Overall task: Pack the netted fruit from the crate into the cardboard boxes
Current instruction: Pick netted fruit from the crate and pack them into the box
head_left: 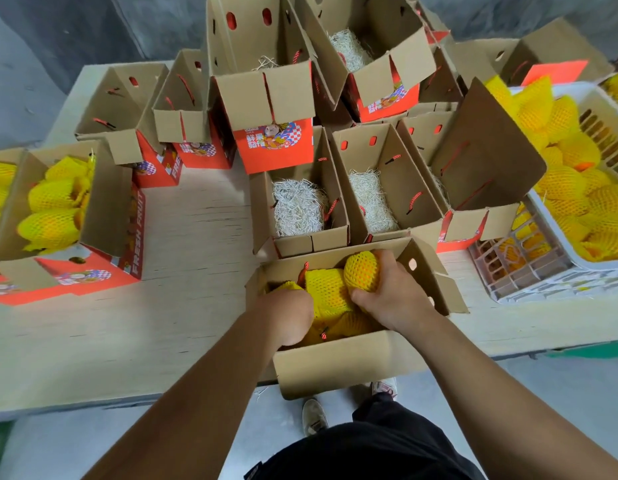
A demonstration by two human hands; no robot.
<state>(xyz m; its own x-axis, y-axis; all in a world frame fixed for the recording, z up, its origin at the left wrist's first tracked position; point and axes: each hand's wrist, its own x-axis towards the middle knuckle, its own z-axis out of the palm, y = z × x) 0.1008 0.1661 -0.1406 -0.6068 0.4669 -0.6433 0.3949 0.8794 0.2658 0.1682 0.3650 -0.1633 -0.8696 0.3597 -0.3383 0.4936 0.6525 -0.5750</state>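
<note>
Big pale surface [203, 327] packed with cardboard boxes [387, 188], a few lined with shredded paper [298, 211]. White crate [529, 285] of netted fruit [570, 188] sits at 3 o'clock. Nearest box [338, 362], at 6 o'clock, holds several fruit. Right hand [387, 292] has its grip curled round one netted fruit [362, 270]; left hand [290, 315] is down among the others, can't tell its grip.

Tabletop [196, 237]: pale wood-grain board, light-coloured edge along the near side. Floor [58, 441]: smooth grey concrete, with a green patch [591, 351] beside the tabletop's right end. Wall [75, 29]: grey, mottled, behind the tabletop. Light: even, soft, diffuse.
</note>
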